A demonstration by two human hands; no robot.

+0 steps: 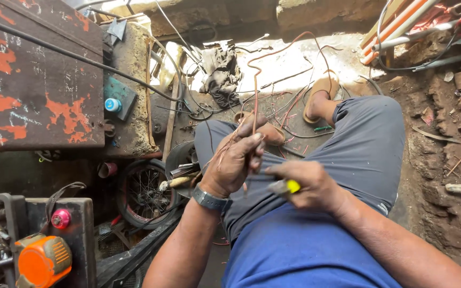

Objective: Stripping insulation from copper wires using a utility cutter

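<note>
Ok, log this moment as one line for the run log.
left hand: grips copper wire | right hand: holds yellow-handled tool | seated, wires over floor

yellow-handled tool (289,186) mostly hidden in right hand (308,186), orange device (42,261) cut off

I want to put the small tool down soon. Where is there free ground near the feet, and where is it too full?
The sunlit floor between the grey rag and the pipes is mostly bare. A dirt strip lies right of the right knee. Loose wires crowd the feet; the spoked wheel and clutter fill the left.
</note>
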